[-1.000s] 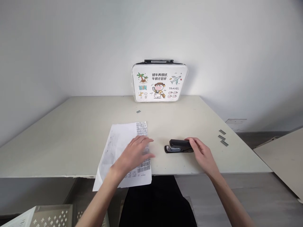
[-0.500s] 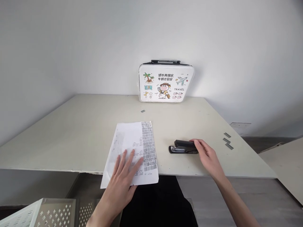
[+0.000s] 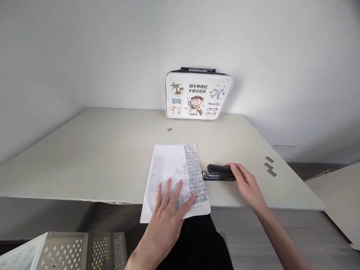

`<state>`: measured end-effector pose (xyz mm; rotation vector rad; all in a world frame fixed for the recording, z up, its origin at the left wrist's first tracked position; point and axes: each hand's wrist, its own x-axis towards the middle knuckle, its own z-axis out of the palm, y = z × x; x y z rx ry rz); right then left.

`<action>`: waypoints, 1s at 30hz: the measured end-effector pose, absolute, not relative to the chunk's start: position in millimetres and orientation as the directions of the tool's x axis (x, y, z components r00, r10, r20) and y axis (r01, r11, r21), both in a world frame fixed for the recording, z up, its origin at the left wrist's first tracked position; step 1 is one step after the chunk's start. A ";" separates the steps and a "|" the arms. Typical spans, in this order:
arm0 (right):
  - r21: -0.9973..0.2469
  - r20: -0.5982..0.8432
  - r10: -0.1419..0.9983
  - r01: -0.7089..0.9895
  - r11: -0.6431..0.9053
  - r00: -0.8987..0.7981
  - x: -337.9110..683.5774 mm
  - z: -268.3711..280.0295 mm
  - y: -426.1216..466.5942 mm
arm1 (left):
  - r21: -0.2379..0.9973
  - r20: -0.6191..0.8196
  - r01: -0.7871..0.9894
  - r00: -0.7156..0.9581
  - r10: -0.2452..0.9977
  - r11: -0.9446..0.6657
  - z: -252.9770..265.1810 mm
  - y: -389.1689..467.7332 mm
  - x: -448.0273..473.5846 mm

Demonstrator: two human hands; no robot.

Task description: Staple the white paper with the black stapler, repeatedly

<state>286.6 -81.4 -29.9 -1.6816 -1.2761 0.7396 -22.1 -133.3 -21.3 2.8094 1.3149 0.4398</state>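
My left hand [image 3: 170, 210] lies flat with spread fingers on a white printed sheet of paper [image 3: 168, 165]; its thumb is partly hidden. Dense rows of staples run down the paper's right side, and its near edge overhangs the table. My right hand [image 3: 247, 183] grips the rear end of a black stapler [image 3: 219, 171], which lies on the table with its jaw facing left. The paper's right edge meets the stapler's front tip; whether it sits inside the jaw is hard to make out.
On the table [image 3: 98, 157], several loose staple strips lie at the right, including one strip [image 3: 269, 165]; another strip [image 3: 169, 129] lies beyond the paper. A white cartoon-printed case [image 3: 198, 95] leans against the wall. Perforated plastic baskets [image 3: 63, 249] stand below at left.
My left hand has slid the paper to the right, up to the stapler's front. The right hand and stapler stay nearly in place, and the view has shifted slightly.
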 end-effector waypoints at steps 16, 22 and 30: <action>-0.761 0.128 0.959 0.645 -0.068 0.252 291.4 -7.5 -74.8 | 0.204 0.257 0.724 0.610 0.749 -0.659 -20.1 -134.4 1.6; -0.679 0.156 0.983 0.734 0.037 0.094 272.9 17.9 -55.7 | 0.203 0.265 0.710 0.623 0.736 -0.674 -23.6 -130.3 8.6; -0.621 0.009 0.994 0.779 0.088 -0.105 250.7 34.1 -31.8 | 0.196 0.272 0.699 0.635 0.723 -0.688 -26.4 -129.3 18.9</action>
